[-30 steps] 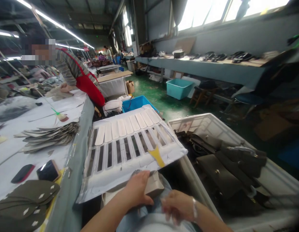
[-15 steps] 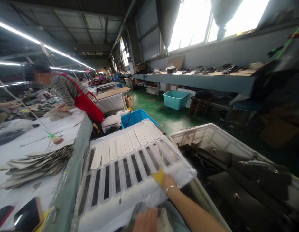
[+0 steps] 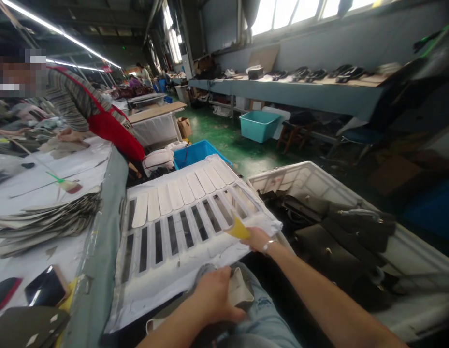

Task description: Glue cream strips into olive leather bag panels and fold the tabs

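Observation:
My right hand [image 3: 258,239] grips a yellow scraper [image 3: 239,228] over the right front part of a white slotted frame [image 3: 195,251]. Pale rounded strips [image 3: 175,194] lie in a row along the frame's far half. Low in front of me, my left hand [image 3: 215,295] is closed over grey and cream fabric pieces [image 3: 240,290] on my lap, its thumb pointing right. How the fingers hold them is partly hidden.
A white crate [image 3: 307,169] of dark bags stands at the right. On the left table [image 3: 111,193] are stacked strips [image 3: 65,217], a phone [image 3: 46,286] and a brush [image 3: 70,186]. A person in a red apron [image 3: 115,130] leans over it. Behind the frame sits a blue bin [image 3: 206,150].
The view has shifted, with more of my left forearm and lap showing. My right hand and the scraper are a little higher in view, and the scraper is turned differently.

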A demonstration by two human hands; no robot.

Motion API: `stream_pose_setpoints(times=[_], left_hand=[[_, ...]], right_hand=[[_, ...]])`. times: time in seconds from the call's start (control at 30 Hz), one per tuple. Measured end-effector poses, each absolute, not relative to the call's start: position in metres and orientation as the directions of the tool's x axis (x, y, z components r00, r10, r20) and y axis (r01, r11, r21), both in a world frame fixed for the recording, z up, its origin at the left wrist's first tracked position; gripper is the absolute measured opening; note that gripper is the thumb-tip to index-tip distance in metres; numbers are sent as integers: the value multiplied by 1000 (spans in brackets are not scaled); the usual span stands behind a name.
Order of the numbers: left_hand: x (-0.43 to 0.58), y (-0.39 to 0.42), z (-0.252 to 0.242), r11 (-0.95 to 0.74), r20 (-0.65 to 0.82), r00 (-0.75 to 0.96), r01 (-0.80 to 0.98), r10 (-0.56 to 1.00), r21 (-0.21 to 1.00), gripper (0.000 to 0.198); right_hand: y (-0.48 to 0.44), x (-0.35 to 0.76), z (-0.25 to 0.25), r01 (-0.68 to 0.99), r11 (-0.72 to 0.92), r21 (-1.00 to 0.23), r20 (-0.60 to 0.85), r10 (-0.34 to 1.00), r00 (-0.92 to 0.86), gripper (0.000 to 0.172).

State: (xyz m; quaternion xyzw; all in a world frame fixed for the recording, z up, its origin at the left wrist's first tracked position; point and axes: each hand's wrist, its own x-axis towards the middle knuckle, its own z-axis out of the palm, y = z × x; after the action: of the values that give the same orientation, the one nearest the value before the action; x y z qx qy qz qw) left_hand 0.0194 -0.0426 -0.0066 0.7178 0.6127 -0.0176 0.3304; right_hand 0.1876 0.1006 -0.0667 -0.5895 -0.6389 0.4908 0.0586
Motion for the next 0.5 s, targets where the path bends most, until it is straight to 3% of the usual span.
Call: stream_pose_setpoints(times=[0.2,0.3,0.37,0.43,0.5], left_hand=[[9,-14,-5,-49,-480,474,748,738,662,97],[2,1,-13,0,-467,626,598,625,802,96],[-3,9,-21,72,-419,719,460,555,885,81],[-6,11,-30,164,-381,746,351,546,922,63],[-6,9,-38,322,-400,723,254,563,912,59]], right_hand=[[72,260,-17,757,-201,-622,-633,699,-333,53],[68,253,-9,802,126,-584,-533,686,-495,51],[69,235,-8,773,360,-523,-453,651,-609,47],[70,215,-8,753,492,-438,-422,627,-655,43],[71,199,-8,740,572,-354,-403,621,-672,41]])
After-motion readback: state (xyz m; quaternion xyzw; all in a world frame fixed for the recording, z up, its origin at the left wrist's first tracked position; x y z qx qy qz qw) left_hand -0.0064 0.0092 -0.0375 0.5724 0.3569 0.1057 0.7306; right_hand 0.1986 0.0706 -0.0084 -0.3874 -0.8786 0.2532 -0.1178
